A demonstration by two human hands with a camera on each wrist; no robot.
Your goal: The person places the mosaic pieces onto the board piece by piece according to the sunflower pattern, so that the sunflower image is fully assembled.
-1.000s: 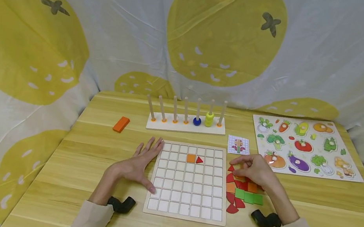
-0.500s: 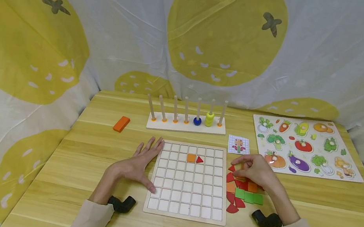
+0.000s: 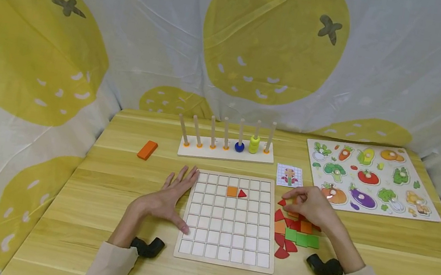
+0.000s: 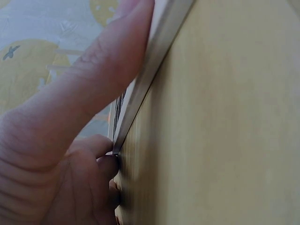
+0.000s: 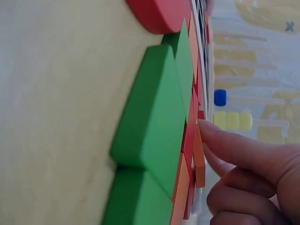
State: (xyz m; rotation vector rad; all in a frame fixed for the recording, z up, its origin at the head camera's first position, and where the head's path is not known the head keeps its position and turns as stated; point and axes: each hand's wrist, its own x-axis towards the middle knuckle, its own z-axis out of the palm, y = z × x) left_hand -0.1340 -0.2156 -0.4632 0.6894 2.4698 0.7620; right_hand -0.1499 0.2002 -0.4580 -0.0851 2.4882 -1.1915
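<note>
A pale wooden grid board point(image 3: 215, 224) lies before me. An orange square tile point(image 3: 231, 191) and a red triangle tile point(image 3: 242, 194) sit side by side in its second row. My left hand point(image 3: 163, 200) rests spread along the board's left side, its thumb on the lower left edge and its fingertips by the upper left corner; the left wrist view shows the thumb against the rim. Beyond the board's right edge, my right hand point(image 3: 310, 206) pinches another red triangle tile point(image 3: 282, 202) between thumb and index finger, over a pile of red, orange and green tiles point(image 3: 301, 239).
A small pattern card point(image 3: 289, 176) lies behind the pile. At the back stand a peg rack point(image 3: 200, 152) with blue and yellow beads and, to its right, a vegetable puzzle board point(image 3: 430, 209). An orange block point(image 3: 147, 150) lies at the left.
The pinched red triangle has shifted slightly up and right, away from the red pieces below it. My left hand stays in place on the board.
</note>
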